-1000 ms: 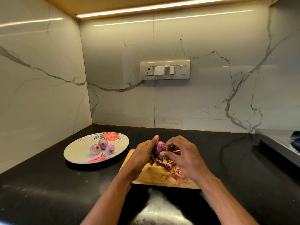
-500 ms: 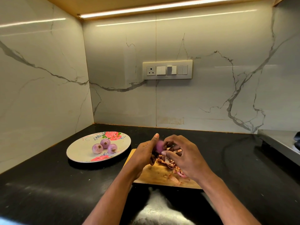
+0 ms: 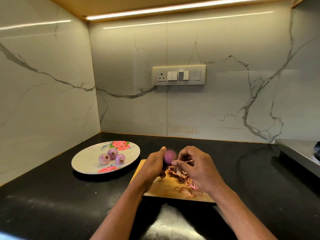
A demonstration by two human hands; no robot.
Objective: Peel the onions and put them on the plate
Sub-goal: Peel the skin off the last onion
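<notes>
The left hand (image 3: 153, 166) grips a blurred onion (image 3: 170, 157), the right hand (image 3: 197, 168) apparently pinching its skin (image 3: 187, 161).

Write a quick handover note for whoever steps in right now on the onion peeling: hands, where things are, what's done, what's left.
Left hand grips the onion above the cutting board. It looks mostly peeled, though blurred.
Right hand pinches a strip of dry skin beside that onion.
Three peeled onions sit together on the floral plate, left of the board.
A pile of peels lies on the board.
Done: three onions peeled and plated.
Left: finish stripping the held onion and place it on the plate. No other unpeeled onions are visible.
</notes>
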